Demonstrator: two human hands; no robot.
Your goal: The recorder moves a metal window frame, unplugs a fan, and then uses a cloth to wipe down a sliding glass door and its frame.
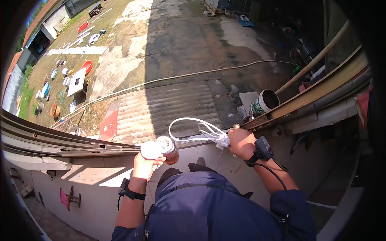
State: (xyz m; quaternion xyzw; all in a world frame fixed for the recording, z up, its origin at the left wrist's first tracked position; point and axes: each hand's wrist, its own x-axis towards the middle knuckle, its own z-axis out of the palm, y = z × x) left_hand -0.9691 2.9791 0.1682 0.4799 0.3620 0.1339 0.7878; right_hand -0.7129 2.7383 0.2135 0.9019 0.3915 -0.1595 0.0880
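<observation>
In my left hand (144, 165), fingers closed, is a white round thing like a lid (150, 150). Right beside it is a see-through jar (173, 156) with reddish-brown contents and a pale round top, against my left fingertips; how its weight is held is partly hidden. My right hand (241, 143) is a fist around a bundle of white cable (221, 139). From that bundle a wide loop of the cable arches leftward, its far end reaching above the jar. Both hands are near the sill, in front of my body.
A metal door track (76, 140) curves across in front of me, with tiled floor on my side. Beyond it lie a corrugated sheet (181, 106), a bucket (265, 101) and a long hose (177, 76). A wooden pole leans at right; a small stool (71, 199) stands lower left.
</observation>
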